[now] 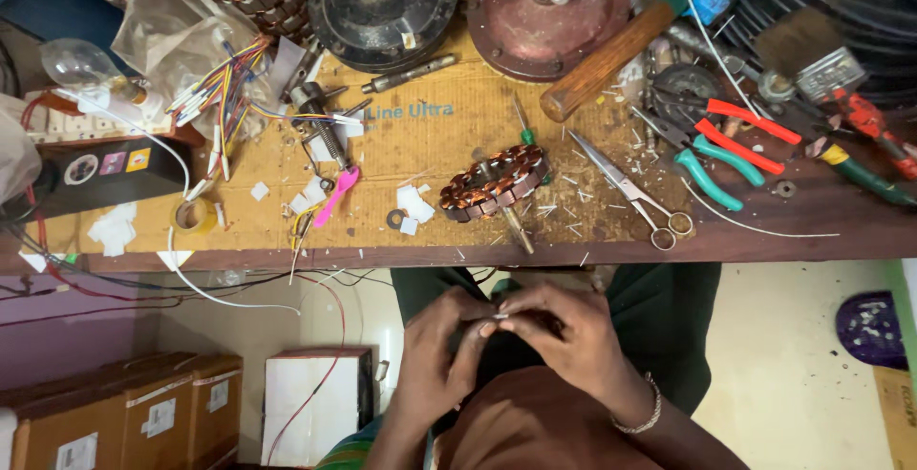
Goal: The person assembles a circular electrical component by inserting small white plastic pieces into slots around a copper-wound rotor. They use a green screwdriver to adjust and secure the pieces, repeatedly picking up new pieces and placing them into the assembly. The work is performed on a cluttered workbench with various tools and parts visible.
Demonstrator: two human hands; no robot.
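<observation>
Below the bench edge, three brown cardboard boxes [124, 413] with small white rectangular labels stand on the floor at the lower left, beside a white box [315, 398] with a red wire trailing across it; on the bench a black box [105, 172] carries round and square stickers in white, pink and yellow. Over the lap, the left hand [435, 355] and right hand [568, 336] meet, fingertips pinched narrow together on a small white strip [501, 314] (too small to say what it is made of), held just under the bench edge. The right wrist wears a beaded metal bracelet [645, 417]. On the cardboard-covered bench top lies a round motor stator [495, 181] wound in glossy copper wire, with steel scissors [635, 191] to its right, teal-handled pliers [712, 169], red-handled pliers [745, 131], a wooden hammer handle [607, 61] and a roll of yellow tape [194, 215].
</observation>
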